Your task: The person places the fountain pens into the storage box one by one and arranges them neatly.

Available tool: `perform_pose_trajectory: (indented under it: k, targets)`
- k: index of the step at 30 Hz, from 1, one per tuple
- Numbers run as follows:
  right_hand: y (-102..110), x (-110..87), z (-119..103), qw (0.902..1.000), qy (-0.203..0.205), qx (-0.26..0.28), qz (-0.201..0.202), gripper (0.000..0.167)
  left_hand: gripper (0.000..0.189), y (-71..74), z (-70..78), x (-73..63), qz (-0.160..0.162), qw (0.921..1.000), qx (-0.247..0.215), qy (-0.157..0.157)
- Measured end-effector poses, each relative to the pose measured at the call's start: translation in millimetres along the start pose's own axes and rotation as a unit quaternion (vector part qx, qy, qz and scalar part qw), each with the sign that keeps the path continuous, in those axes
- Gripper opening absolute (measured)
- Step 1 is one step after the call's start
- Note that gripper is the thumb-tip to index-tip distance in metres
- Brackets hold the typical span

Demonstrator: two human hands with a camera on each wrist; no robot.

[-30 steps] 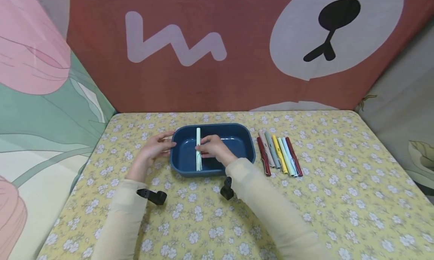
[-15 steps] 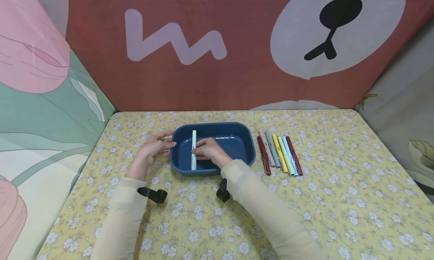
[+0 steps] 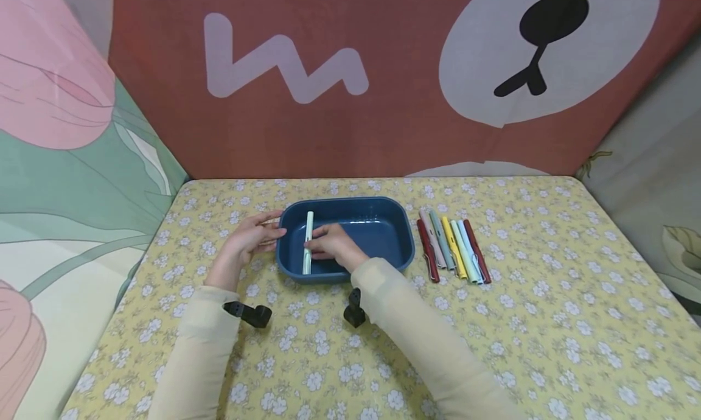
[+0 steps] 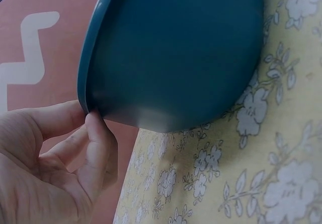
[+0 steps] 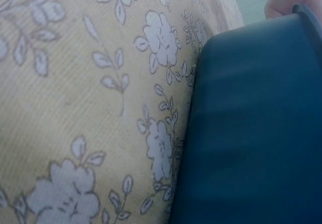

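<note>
A dark blue rectangular tub (image 3: 380,240) stands on the table. My left hand (image 3: 252,236) is at its left end; in the left wrist view, thumb and forefinger pinch the tub's rim. Inside the tub, toward the left, my right hand (image 3: 336,246) holds a pale mint pen (image 3: 309,224) by its middle. The pen points front to back, its clip toward me. Whether it touches the tub floor I cannot tell. In the right wrist view the tub's outer wall (image 5: 251,123) hides my right hand, and part of the left hand (image 5: 292,0) shows beyond.
Right of the tub lies a row of several pens: dark red (image 3: 428,252), pinkish grey, grey-blue, yellow (image 3: 454,249), pale green, light blue and another dark red (image 3: 477,252). A flowered yellow cloth (image 3: 547,322) covers the table. A brown printed curtain (image 3: 394,134) hangs behind.
My right hand has moved left within the tub, carrying the mint pen closer to the left end. The left hand keeps its place on the rim. The row of pens is unchanged.
</note>
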State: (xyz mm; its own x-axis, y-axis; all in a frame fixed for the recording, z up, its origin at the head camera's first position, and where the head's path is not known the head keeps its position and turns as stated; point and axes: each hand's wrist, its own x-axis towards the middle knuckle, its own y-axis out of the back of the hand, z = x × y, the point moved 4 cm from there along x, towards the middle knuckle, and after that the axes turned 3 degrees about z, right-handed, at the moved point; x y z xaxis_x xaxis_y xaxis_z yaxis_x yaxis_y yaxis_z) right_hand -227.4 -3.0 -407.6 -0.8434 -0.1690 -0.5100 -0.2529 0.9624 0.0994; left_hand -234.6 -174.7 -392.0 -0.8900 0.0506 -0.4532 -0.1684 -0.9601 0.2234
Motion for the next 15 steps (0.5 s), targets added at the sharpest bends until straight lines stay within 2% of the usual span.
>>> perform_pose_trajectory:
  k: [5, 15]
  targets:
    - [0.1, -0.8, 1.4, 0.9999, -0.009, -0.003, -0.009, 0.040, 0.059, -0.1, 0.8, -1.0, 0.001, 1.0000, -0.001, 0.004]
    - [0.7, -1.2, 3.2, 0.9997, -0.020, -0.016, 0.001, 0.039, 0.058, -1.2, 2.0, -3.2, 0.001, 1.0000, -0.003, 0.005]
